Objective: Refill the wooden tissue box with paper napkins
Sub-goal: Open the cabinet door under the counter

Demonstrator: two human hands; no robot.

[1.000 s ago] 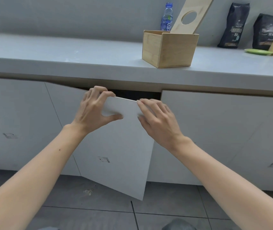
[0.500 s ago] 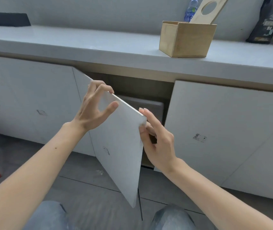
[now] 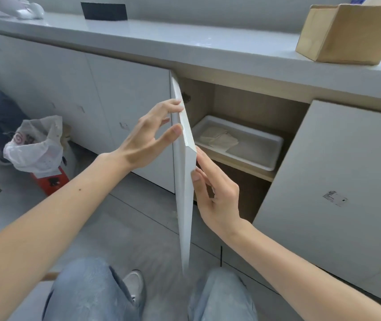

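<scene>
The white cabinet door (image 3: pixel 184 181) stands swung wide, edge-on to me. My left hand (image 3: pixel 147 140) grips its top edge between fingers and thumb. My right hand (image 3: pixel 215 193) rests against the door's inner side, fingers spread along its edge. Inside the cabinet, on a shelf, a white tray (image 3: pixel 263 163) holds a few beige paper napkins (image 3: pixel 219 139). The wooden tissue box (image 3: pixel 346 33) stands on the grey counter (image 3: pixel 184 45) at the upper right, its top cut off by the frame.
A shut white door (image 3: pixel 337 181) flanks the opening on the right, more shut doors on the left. A plastic bag (image 3: pixel 34 144) over a red box sits on the floor at left. My knees in jeans are below. A dark panel (image 3: pixel 103 10) leans at the counter's back.
The door has swung from barely ajar to wide, exposing the tray of napkins. I have crouched lower and shifted left, so the tissue box moved to the upper right.
</scene>
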